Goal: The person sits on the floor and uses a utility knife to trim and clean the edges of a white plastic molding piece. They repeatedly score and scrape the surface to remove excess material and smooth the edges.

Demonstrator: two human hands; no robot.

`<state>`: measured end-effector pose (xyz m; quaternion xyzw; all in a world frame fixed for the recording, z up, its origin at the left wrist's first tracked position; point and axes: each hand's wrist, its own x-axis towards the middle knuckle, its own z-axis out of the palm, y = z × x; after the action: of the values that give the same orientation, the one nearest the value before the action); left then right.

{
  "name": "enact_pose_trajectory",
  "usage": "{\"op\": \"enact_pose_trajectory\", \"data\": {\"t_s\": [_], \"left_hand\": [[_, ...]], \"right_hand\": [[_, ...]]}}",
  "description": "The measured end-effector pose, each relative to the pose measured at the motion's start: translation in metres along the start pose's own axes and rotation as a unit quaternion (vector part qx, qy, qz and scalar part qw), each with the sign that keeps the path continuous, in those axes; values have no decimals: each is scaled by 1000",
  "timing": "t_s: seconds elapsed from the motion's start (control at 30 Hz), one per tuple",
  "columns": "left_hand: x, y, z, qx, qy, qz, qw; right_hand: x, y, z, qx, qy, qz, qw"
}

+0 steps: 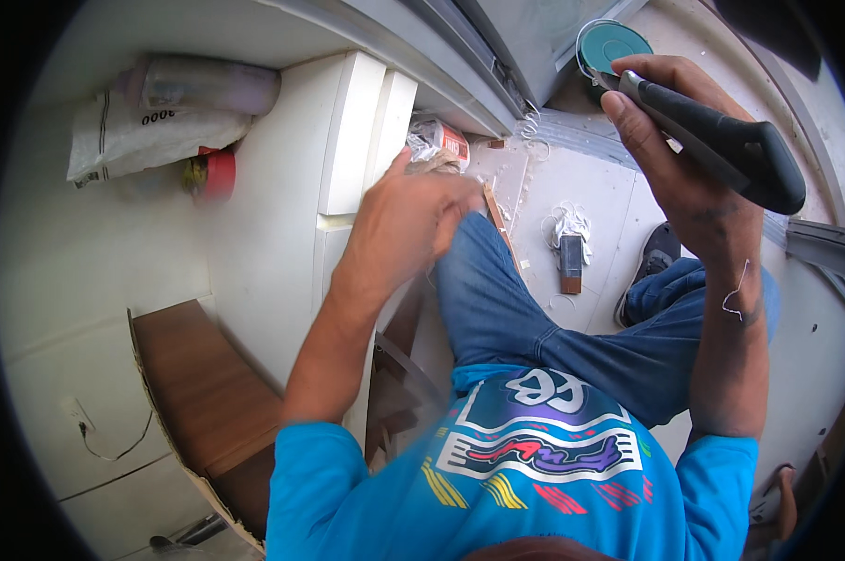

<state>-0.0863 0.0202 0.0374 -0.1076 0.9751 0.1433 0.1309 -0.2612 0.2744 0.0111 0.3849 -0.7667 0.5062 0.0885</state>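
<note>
My right hand (pixel 670 140) is raised at the upper right, closed around a black-handled tool (pixel 722 140). Its thick handle points down to the right, and a bit of bright metal shows by the thumb; its working end is hidden or too small to make out. A white thread (pixel 738 292) clings to my right wrist. My left hand (pixel 408 215), smeared by motion, is over my bent knee next to the white drawer fronts (pixel 352 140). Its fingers are too blurred to tell whether they hold anything.
A dark block (pixel 570 264) rests against crumpled white material (pixel 569 222) on the tiled floor, near a thin wooden strip (pixel 499 222). A green-lidded bucket (pixel 612 45) stands at the back. Brown boards (pixel 203 374) lie at left, below a white sack (pixel 156 140) and a red-lidded jar (pixel 219 175).
</note>
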Motion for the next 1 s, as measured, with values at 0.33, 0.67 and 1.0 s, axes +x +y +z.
{"op": "enact_pose_trajectory", "data": {"t_s": [0.33,0.67,1.0], "left_hand": [[48,-74,9,307,267,-116,906],[-1,-51,4,374,131,-114,911],[50,-78,-12,276,251,-54,926]], "right_hand": [[5,-4,8,42,-17,33,998],[14,-9,7,57,-27,15,998],[15,-10,15,64,-56,37,996]]}}
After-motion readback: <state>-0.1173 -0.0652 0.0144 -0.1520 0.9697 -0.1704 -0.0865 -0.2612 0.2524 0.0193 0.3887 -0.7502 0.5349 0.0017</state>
